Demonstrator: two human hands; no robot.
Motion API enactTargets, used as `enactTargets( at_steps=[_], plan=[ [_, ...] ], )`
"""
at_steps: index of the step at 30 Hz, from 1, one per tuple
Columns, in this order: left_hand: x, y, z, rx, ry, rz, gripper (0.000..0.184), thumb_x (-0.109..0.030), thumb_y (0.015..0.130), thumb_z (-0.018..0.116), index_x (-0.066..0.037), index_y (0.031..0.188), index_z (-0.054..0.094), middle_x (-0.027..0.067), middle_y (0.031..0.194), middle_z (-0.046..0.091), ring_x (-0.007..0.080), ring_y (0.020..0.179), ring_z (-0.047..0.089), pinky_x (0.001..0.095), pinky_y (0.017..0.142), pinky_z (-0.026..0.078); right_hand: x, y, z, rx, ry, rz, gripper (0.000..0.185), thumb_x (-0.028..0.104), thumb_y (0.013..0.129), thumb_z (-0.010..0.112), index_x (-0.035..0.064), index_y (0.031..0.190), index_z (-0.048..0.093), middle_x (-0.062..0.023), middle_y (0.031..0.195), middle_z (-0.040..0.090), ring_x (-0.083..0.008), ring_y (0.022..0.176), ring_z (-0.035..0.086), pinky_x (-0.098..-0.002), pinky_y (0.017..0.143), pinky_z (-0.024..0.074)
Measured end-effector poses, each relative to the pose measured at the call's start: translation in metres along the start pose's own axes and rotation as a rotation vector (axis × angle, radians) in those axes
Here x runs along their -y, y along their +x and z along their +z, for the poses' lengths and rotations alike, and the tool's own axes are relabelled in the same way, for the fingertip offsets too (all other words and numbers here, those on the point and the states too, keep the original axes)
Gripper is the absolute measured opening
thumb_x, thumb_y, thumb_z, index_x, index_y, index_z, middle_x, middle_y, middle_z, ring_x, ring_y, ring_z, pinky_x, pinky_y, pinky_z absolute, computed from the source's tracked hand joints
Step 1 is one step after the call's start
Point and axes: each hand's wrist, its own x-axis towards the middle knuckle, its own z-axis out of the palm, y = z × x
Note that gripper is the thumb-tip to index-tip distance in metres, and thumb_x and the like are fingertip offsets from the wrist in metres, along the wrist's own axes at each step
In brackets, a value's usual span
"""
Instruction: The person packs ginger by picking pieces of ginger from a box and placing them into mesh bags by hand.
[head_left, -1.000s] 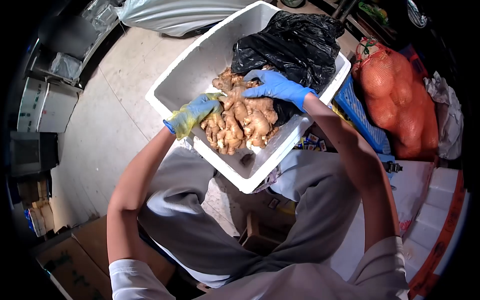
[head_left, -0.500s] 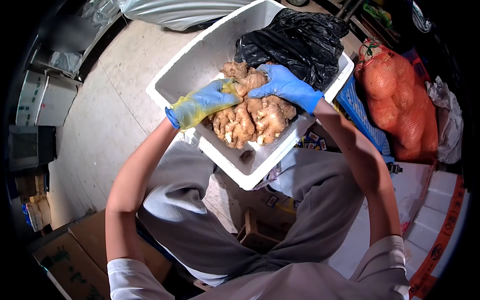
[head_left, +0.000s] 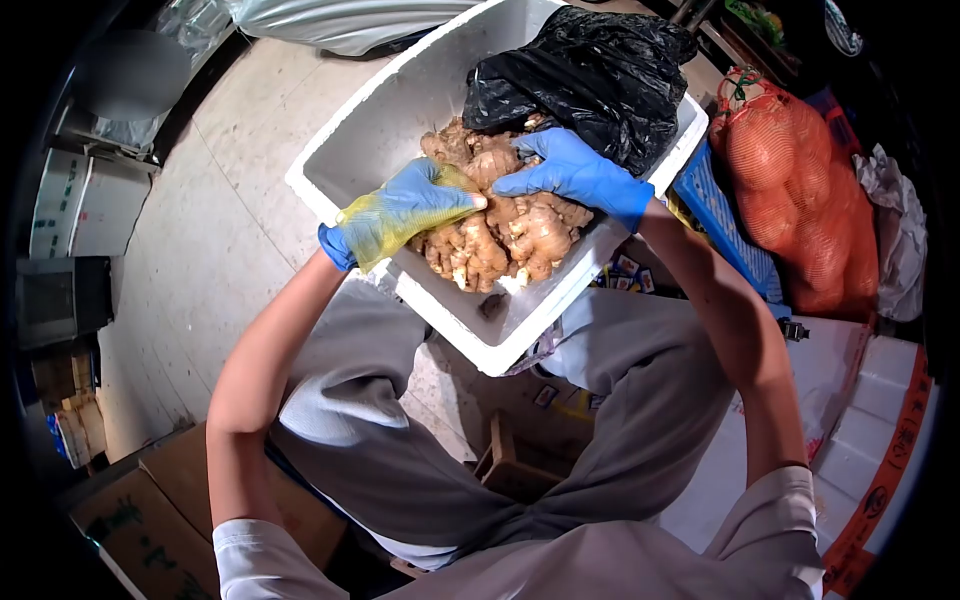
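Note:
A heap of knobbly brown ginger (head_left: 545, 235) lies in a white foam box (head_left: 345, 165) in front of me. My left hand (head_left: 412, 208), in a blue glove with yellow mesh over it, is closed on ginger at the heap's left side, thumb pointing inward. From the right, my right hand (head_left: 580, 180), in a blue glove, curves around the upper part of the same ginger, thumb and fingers on either side of a knob. Some fingertips are hidden by ginger. A black plastic bag (head_left: 590, 80) covers the box's far end, touching the ginger.
An orange net sack (head_left: 795, 190) of round produce stands at the right, beside a blue crate (head_left: 730, 225). White foam boxes (head_left: 860, 420) with red tape are at lower right. Cardboard (head_left: 150, 510) lies at lower left. A small wooden stool (head_left: 515, 465) shows between my knees.
My hands have drawn slightly apart, the left one shifting a little left. The upper ginger has tilted slightly to the left. The whole view has shifted a little.

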Motion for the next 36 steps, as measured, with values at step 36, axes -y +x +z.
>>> enactTargets(
  at_steps=[36],
  plan=[
    [0.086,0.024,-0.059,-0.504,-0.308,0.201,0.046,-0.035,0.076,0.058,0.000,0.103,0.049,0.0031,0.088,0.052,0.0087,0.076,0.048,0.0205,0.070,0.041,-0.092,0.055,-0.017,-0.539,-0.526,0.215,0.052,0.038,0.055,0.072,-0.0046,0.083,0.059,-0.0194,0.081,0.059,-0.0277,0.075,0.058,-0.0330,0.067,0.0439]
  ],
)
